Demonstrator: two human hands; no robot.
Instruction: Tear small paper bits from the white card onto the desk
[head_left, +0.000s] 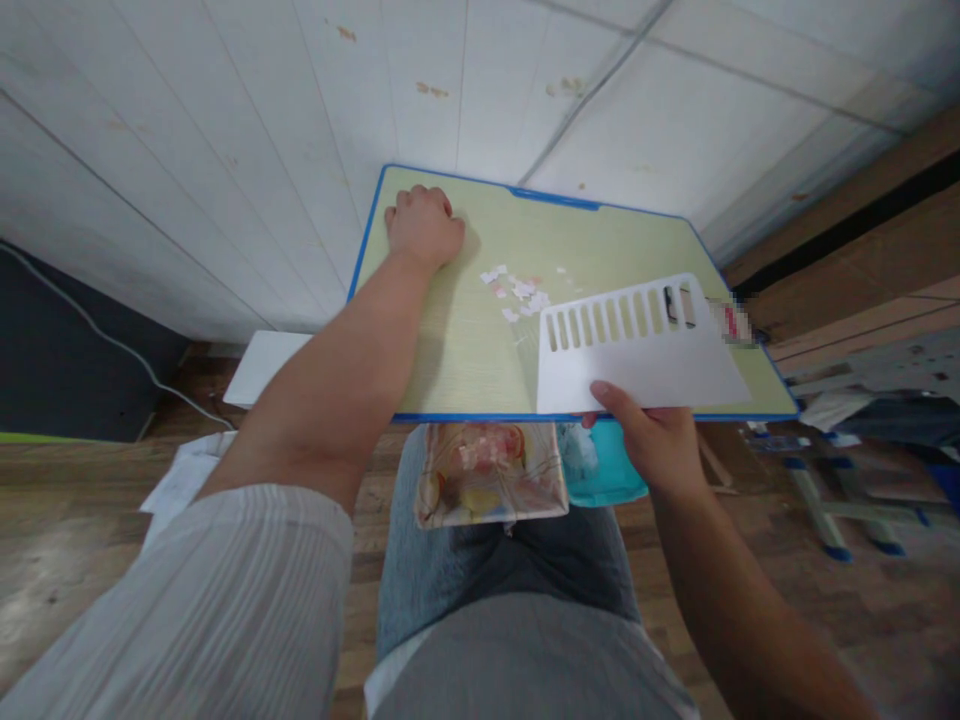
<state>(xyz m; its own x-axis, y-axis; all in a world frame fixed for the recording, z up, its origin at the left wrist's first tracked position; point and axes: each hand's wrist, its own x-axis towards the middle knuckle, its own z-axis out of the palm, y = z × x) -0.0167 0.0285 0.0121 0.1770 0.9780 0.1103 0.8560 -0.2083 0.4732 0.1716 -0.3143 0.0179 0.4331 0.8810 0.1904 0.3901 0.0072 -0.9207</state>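
At the far left of the pale yellow desk top (465, 360), my left hand (426, 227) rests knuckles up with its fingers curled under. Anything beneath those fingers is hidden. My right hand (654, 440) is at the front edge, thumb on top, gripping a white card (630, 378) with a row of slots cut along its far side. The card lies low over the right half of the desk, and a dark-edged thing shows through its last slots. Small white paper scraps (529, 295) are scattered just left of the card.
A blue rim borders the desk, which stands by a white panelled wall (420, 90). Below its front edge are a patterned box (491, 475) and a turquoise container (611, 465), above my lap. A blurred-out item lies at the desk's right edge. Brown boards (862, 230) stand farther right.
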